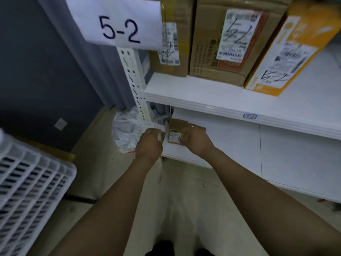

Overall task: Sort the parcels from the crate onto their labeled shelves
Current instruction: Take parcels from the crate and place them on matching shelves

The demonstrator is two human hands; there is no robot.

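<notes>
Placing a small cardboard parcel (pixel 178 131) at the left end of the lower shelf (pixel 276 154), just right of the white perforated upright post (pixel 136 85). Right hand (pixel 195 140) closed around the parcel's right side, fingers curled over its top edge. Left hand (pixel 149 143) closed too, knuckles up, just beside the post's lower part; cannot tell whether gripping the parcel's left edge or a white slip of paper near the post.

To do this step well, probably: keep the label face turned outward, slide the parcel flat onto the board, release only when the whole base rests on the shelf and not over the front lip.

Edges and room, all relative to the post: upper shelf (pixel 230 100) right of the post and overhanging the lower one, so little height for lifting; better to push in low. Three boxes marked 5-2 on that upper shelf, under the "5-2" sign (pixel 118 24). Lower shelf right of the parcel bare, much free room there. Left of the post, a white plastic bag (pixel 125 132) on the floor, near the left hand. Farther left, well apart, the white slotted crate (pixel 31 196).
</notes>
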